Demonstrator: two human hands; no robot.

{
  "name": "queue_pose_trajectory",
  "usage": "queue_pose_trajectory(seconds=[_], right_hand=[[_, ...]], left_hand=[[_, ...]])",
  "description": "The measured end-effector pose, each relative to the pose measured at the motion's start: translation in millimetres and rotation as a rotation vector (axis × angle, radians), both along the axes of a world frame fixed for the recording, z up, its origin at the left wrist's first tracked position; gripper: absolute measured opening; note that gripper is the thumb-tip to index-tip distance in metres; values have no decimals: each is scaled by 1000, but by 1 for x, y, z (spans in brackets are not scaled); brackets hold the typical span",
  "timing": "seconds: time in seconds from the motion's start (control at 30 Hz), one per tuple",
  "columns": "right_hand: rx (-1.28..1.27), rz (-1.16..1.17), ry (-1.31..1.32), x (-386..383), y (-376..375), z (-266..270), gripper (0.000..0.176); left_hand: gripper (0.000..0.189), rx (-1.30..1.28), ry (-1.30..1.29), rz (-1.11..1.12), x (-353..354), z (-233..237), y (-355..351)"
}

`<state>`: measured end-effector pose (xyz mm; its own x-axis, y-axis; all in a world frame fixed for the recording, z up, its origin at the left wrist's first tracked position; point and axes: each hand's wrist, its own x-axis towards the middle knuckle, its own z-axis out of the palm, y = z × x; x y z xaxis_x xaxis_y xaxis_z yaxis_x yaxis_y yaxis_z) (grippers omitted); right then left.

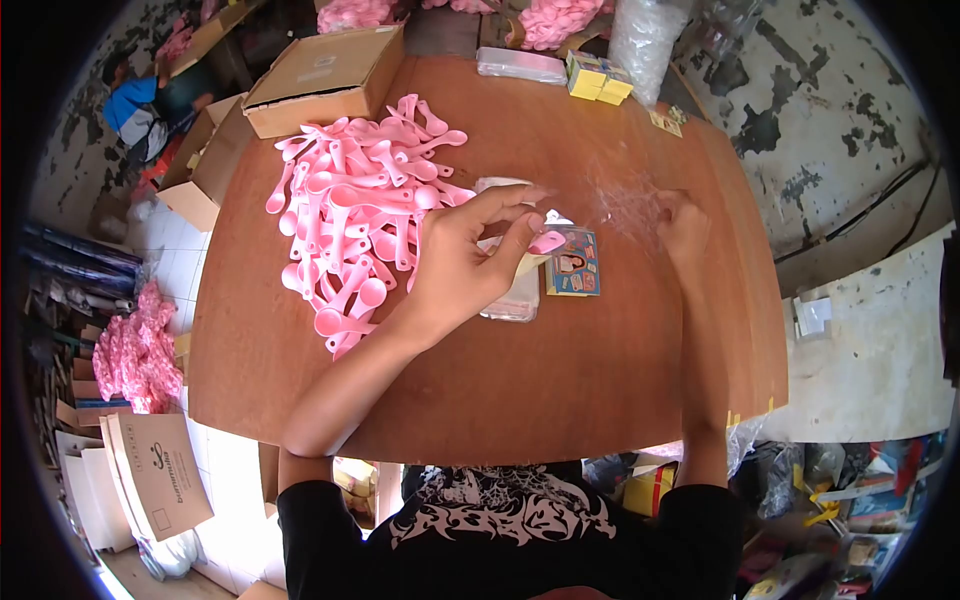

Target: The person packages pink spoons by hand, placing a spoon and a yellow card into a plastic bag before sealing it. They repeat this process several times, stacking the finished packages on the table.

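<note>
My left hand is curled over the middle of the table, beside the heap of pink measuring spoons. The handle end of a pink spoon sticks out past its thumb; the rest is hidden behind the hand. My right hand is closed at the right, pinching a clear plastic bag that is smeared by motion. Below and between the hands lies a stack of small printed cards, blue with a picture. A flat clear plastic pack lies partly under my left hand.
A cardboard box stands at the table's back left. Yellow small boxes, another plastic pack and a big clear bag are at the back. A person sits at far left. Cartons stand left of the table.
</note>
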<state>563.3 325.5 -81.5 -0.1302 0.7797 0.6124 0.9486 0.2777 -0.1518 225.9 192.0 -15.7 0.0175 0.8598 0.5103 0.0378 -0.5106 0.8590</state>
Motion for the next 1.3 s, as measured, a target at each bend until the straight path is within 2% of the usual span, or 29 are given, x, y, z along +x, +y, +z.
queue_pose_trajectory(seconds=[0.03,0.1,0.17,0.23,0.3,0.37,0.4,0.43,0.47,0.5,0.57,0.6,0.63,0.7,0.77,0.87,0.93,0.97,1.03,1.07,1.1,1.17,1.2,1.3], right_hand=[[8,12,-5,-14,-6,11,17],[-30,243,533,-48,-34,29,20],[-201,543,560,-88,-69,57,24],[-213,723,550,-125,-91,75,19],[-202,743,544,-146,-95,79,15],[-191,769,539,-154,-95,89,11],[-95,835,452,-158,-93,97,8],[0,896,366,-160,-91,100,6],[-2,898,372,-161,-91,96,6],[-100,910,440,-161,-90,92,7],[-195,927,503,-162,-87,91,7],[-188,903,578,-161,-89,91,7],[-182,875,657,-160,-90,90,7],[-219,903,666,-155,-84,81,11],[-579,826,1016,-155,-92,79,15],[-625,775,1033,-152,-96,60,18],[-653,741,1043,-148,-101,55,17],[-680,703,1050,-146,-104,52,16],[-755,690,1100,-142,-111,42,17],[-834,676,1148,-140,-115,35,18],[-832,671,1150,-138,-118,27,18],[-987,606,1111,-137,-125,13,20],[-1033,626,1147,-139,-128,13,22],[-1038,657,1130,-140,-131,0,21]], left_hand=[[22,3,19,15,-1,0,1],[21,-11,34,32,-1,-6,3],[18,-36,-17,46,1,-14,11],[20,-39,-43,24,3,-16,12],[22,-45,-70,4,3,-17,12],[41,-4,-147,-114,-1,-15,12],[41,-2,-144,-108,-4,-15,14],[52,72,-178,-171,-7,-14,18],[63,143,-211,-238,-10,-15,20],[63,142,-207,-237,-14,-14,21],[76,-20,76,-468,-22,-13,24],[76,100,216,-414,-21,-12,26],[76,96,214,-409,-18,-14,25],[74,-205,116,-391,-15,-17,24],[70,-134,147,-372,-15,-19,25],[68,-279,101,-397,-15,-16,21],[62,-429,130,-369,-14,-15,18],[62,-429,132,-370,-14,-16,16],[50,-339,71,-361,-16,-24,9],[30,-349,-25,-356,-19,-35,5],[30,-351,-24,-362,-23,-45,1],[23,-554,-21,-287,-30,-59,-7],[17,-565,-28,-265,-31,-58,-14],[18,-556,-24,-257,-36,-79,-20]])
